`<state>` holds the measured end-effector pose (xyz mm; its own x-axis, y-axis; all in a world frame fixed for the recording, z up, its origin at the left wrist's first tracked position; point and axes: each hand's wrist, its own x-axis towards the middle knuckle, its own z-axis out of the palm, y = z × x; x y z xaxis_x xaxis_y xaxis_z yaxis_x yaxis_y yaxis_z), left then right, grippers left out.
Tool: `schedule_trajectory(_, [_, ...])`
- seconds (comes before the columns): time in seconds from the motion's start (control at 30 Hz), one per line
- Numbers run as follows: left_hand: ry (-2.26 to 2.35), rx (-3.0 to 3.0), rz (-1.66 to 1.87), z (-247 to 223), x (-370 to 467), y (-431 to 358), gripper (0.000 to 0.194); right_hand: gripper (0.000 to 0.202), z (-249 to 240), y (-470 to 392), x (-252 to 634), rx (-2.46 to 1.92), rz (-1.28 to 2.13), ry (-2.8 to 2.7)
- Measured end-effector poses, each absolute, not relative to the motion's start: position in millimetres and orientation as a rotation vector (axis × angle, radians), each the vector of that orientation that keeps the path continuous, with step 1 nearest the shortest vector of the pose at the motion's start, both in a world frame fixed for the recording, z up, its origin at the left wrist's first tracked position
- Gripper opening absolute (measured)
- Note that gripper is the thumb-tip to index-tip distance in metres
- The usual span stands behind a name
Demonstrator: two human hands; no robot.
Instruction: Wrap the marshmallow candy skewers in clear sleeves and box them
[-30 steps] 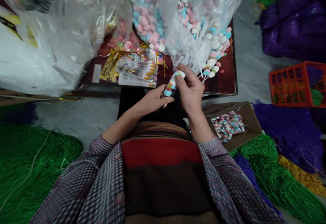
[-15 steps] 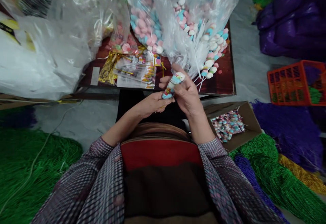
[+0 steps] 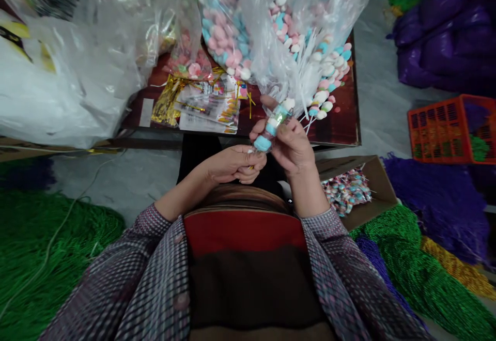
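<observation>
- held between both hands: a wrapped candy skewer [image 3: 264, 143], in front of the body near the table edge
- clamped around its lower end by the left hand [image 3: 236, 163], thumb and fingers together, probably to pin the stick and gathered wrapper
- pinched higher up by the right hand [image 3: 294, 147], thumb on the near side, fingers curled behind and a little apart, likely to steady the soft pieces without squashing them (light touch, by the look of it)
- slanted along its long axis from lower left to upper right, with the white top end pointing away from the body and toward the right
- laid flat on the table [image 3: 341, 132], presumably for easy reach: printed wrappers [image 3: 211, 106], beside gold ties [image 3: 165, 106]
- set right of them: unwrapped skewers [image 3: 323, 98], bunched with sticks toward the body at the near end
</observation>
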<state>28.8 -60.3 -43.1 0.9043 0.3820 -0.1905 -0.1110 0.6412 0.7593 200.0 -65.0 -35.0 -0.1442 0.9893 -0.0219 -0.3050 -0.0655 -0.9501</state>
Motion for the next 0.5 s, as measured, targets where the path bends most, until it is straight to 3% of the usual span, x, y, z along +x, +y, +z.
schedule_trajectory(0.23, [1.209,1.474,0.71,-49.3,39.4,-54.5,0.02,0.058,-60.9,-57.8,183.6,-1.211,1.018,-1.041])
schedule_trajectory(0.3, [1.144,1.44,0.698,-50.6,37.7,-54.3,0.023,0.057,-57.3,-57.7,186.2,-1.201,1.02,-1.071])
schedule_trajectory(0.43, [0.566,1.053,0.448,-51.3,31.6,-55.3,0.044,0.058,-38.7,-57.1,198.4,-1.08,1.252,-1.223])
schedule_trajectory(0.5, [0.539,1.013,0.437,-50.7,30.8,-54.5,0.044,0.05,-35.2,-54.6,199.0,-1.09,1.276,-1.213])
